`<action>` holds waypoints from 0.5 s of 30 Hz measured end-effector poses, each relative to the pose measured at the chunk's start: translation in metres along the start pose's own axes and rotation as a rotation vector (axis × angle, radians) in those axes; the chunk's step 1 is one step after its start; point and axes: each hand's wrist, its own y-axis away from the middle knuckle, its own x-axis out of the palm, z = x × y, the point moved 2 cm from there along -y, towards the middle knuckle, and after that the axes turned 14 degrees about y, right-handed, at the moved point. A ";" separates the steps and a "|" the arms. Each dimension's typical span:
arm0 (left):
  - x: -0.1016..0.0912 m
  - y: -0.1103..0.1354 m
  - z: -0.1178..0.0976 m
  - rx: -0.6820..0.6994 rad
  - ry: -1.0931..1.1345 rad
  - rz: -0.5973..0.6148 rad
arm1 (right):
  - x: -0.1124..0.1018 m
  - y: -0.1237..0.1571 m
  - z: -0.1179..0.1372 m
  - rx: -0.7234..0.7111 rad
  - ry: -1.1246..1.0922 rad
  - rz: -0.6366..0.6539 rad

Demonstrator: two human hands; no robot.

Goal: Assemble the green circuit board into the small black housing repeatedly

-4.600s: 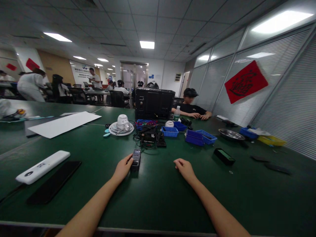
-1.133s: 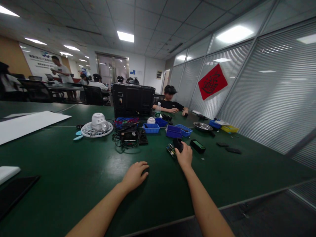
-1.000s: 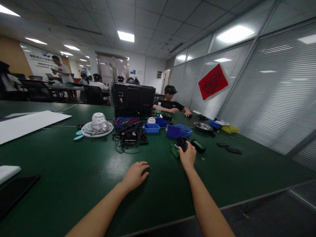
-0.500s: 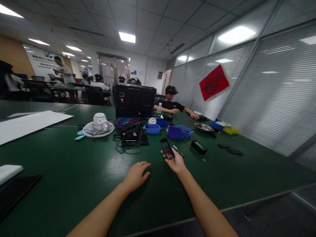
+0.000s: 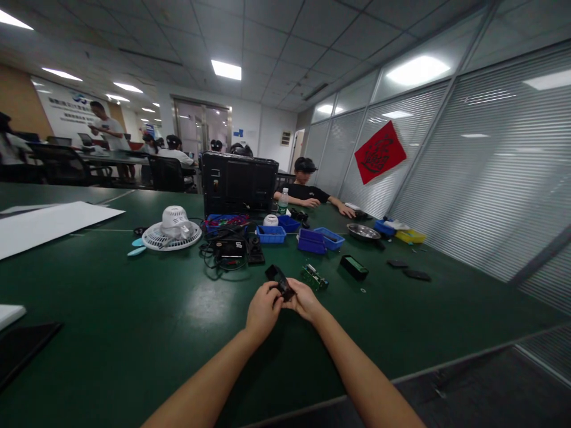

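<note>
Between my two hands is a black plastic casing point(image 5: 278, 278), tilted above the green table point(image 5: 169, 333). My right hand point(image 5: 304, 299) is closed around its right side. My left hand point(image 5: 264, 310) has its fingers curled onto the near left side of the casing, and their tips are partly hidden. Just beyond my right hand lies a green circuit board point(image 5: 314, 277). Farther right rests a black box point(image 5: 354, 267) with a green inside, and a small pale ring point(image 5: 363, 290) lies near it.
Blue bins point(image 5: 270, 234), a tangle of cables with a black adapter point(image 5: 228, 247) and a white fan part point(image 5: 173, 229) stand farther back. Behind them rises a large black panel point(image 5: 239, 184). A metal bowl point(image 5: 363, 232) is at the right, near a seated person point(image 5: 307, 191).
My right hand has brought the black casing left and nearer. My left hand has moved right and taken hold of it too. The circuit board now shows fully.
</note>
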 end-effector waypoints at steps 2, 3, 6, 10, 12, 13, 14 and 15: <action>-0.004 0.002 0.001 0.014 -0.030 -0.011 | -0.005 -0.002 0.001 -0.071 0.213 -0.078; -0.006 0.003 0.002 0.017 -0.047 -0.015 | -0.009 -0.003 0.004 -0.116 0.349 -0.149; -0.012 0.005 0.004 0.025 -0.082 -0.015 | -0.025 0.001 0.022 -0.260 0.768 -0.439; -0.013 0.007 0.004 0.026 -0.051 -0.033 | -0.053 0.015 0.047 -0.355 1.063 -0.799; -0.014 0.007 0.006 -0.001 -0.031 -0.050 | -0.065 0.019 0.054 -0.316 1.205 -0.917; -0.014 0.007 0.007 -0.021 -0.030 -0.056 | -0.071 0.019 0.055 -0.276 1.283 -0.952; -0.014 0.007 0.009 -0.046 -0.037 -0.055 | -0.075 0.019 0.055 -0.226 1.363 -0.969; -0.015 0.007 0.010 -0.071 -0.049 -0.045 | -0.079 0.017 0.054 -0.163 1.438 -0.969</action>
